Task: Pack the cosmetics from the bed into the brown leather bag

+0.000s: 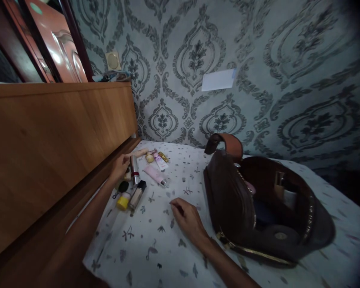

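Reaching well to the left of the brown bag [225, 196], we have our left hand [120, 167] among the cosmetics, its fingers bent beside the top of a silver tube [134, 166] with a red band; we cannot tell whether they grip it or only touch it. Our right hand [187, 220] is nearer the bag, just left of its side wall, fingers loosely curled above the patterned sheet [156, 248] with nothing visible in them. The silver tube lies on the cosmetics' side facing away from the bag. Closer to the bag than that tube, we see a pink tube [154, 173] lying slantwise, with a white-and-purple tube [160, 161] and a gold tube [163, 157] beyond it. Also left of the bag, a black-capped bottle [137, 196] lies beside a yellow-capped container [123, 203]. The bag itself stands unzipped, its strap [232, 145] arching up at the back, and we make out a pale object [289, 199] inside. Behind the bag rises the patterned wall [168, 72], bearing a white sheet of paper [219, 80].
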{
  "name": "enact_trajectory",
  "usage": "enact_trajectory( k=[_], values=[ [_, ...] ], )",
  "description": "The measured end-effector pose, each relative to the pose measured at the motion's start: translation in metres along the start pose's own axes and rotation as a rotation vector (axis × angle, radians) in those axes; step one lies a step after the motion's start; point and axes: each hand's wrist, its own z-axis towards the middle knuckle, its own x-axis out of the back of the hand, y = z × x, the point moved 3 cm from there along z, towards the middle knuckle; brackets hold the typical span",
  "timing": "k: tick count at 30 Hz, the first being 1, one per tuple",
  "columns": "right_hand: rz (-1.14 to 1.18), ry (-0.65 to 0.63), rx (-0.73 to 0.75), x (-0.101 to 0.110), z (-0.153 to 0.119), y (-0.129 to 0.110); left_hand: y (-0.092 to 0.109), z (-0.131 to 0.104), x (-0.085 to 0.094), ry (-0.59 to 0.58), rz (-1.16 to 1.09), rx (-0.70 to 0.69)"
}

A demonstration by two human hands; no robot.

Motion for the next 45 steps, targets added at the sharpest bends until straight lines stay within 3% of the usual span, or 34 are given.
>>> enact_trajectory(
  k=[13, 22, 28, 32, 36, 40, 45],
  values=[
    [-0.014, -0.035, -0.005, 0.003, 0.002, -0.001, 0.011, 0.003, -0.019, -0.036, 0.558, 0.040],
    [0.004, -0.062, -0.013, 0.002, 0.002, -0.001, 0.023, -0.005, -0.034, -0.176, 0.659, -0.031],
    [0.003, -0.058, -0.014, 0.003, 0.001, 0.000, 0.030, -0.012, -0.032, -0.212, 0.705, -0.091],
    [0.015, -0.051, 0.011, 0.001, 0.002, 0.005, 0.042, -0.028, -0.026, -0.171, 0.724, -0.182],
    [0.031, -0.031, 0.023, -0.002, 0.002, 0.012, 0.053, -0.059, -0.026, -0.205, 0.713, -0.279],
    [0.026, -0.035, 0.032, -0.002, 0.001, 0.013, 0.055, -0.087, -0.033, -0.243, 0.709, -0.286],
    [0.028, -0.039, 0.025, -0.002, 0.000, 0.012, 0.049, -0.102, -0.040, -0.233, 0.641, -0.258]
  ],
)
